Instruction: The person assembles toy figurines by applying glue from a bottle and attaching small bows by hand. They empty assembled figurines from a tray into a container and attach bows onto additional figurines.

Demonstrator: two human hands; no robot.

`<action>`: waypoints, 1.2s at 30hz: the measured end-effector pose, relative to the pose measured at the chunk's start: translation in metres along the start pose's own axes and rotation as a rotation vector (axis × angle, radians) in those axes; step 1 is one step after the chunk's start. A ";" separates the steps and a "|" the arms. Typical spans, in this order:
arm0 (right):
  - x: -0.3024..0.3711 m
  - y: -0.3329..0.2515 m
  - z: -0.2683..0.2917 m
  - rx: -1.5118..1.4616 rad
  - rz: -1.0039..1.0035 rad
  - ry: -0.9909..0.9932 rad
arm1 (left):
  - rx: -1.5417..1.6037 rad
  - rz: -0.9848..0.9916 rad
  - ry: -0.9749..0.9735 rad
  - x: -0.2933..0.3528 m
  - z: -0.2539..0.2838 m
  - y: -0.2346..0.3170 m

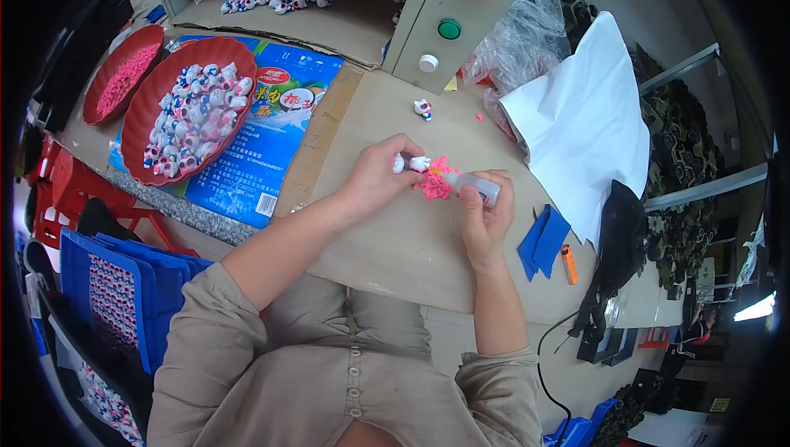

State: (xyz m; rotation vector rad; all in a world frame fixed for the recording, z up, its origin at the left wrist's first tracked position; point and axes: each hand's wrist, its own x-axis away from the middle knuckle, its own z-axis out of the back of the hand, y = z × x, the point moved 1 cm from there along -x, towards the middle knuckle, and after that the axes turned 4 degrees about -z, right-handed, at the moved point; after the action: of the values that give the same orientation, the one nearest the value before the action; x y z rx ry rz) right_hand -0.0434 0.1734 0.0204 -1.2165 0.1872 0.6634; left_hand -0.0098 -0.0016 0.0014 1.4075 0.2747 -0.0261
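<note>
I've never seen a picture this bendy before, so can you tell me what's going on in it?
Sure! There's no robot here, just a person's two bare hands. The camera sits on the person's head and looks down through a very wide lens, so straight things look curved.

The left hand holds something small and white, partly hidden by the fingers. The right hand holds a cloudy bottle with its thin tip pointing at it.

On the table between the hands is a pile of pink pieces. On the left, a big red bowl holds little white figures, and a smaller red bowl holds more pink bits. At the back, a grey box with red and green buttons has more figures inside.
</note>
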 end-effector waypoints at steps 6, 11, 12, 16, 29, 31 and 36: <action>-0.014 -0.007 0.015 -0.801 -0.327 0.258 | 0.056 0.018 -0.004 -0.001 0.000 0.000; -0.021 -0.005 0.030 -0.555 -0.545 0.126 | 0.016 0.000 0.005 -0.001 0.002 0.001; -0.022 -0.004 0.032 -0.392 -0.548 0.049 | 0.020 -0.002 0.002 -0.001 0.002 0.001; -0.023 -0.008 0.042 -0.321 -0.615 -0.035 | 0.050 0.022 -0.004 -0.002 0.002 -0.001; -0.005 -0.013 0.006 0.832 -0.367 -0.129 | 0.015 -0.028 -0.007 -0.003 0.002 -0.004; -0.003 -0.006 0.008 0.773 -0.164 -0.130 | 0.045 -0.021 -0.022 -0.003 0.002 -0.004; -0.009 -0.005 0.015 0.562 -0.268 -0.164 | 0.211 0.082 -0.077 0.000 0.002 0.005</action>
State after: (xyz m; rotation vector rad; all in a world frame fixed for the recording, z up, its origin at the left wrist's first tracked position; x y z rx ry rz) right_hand -0.0507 0.1826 0.0339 -0.6281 0.0629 0.4301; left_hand -0.0089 -0.0025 0.0065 1.6221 0.1532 -0.0428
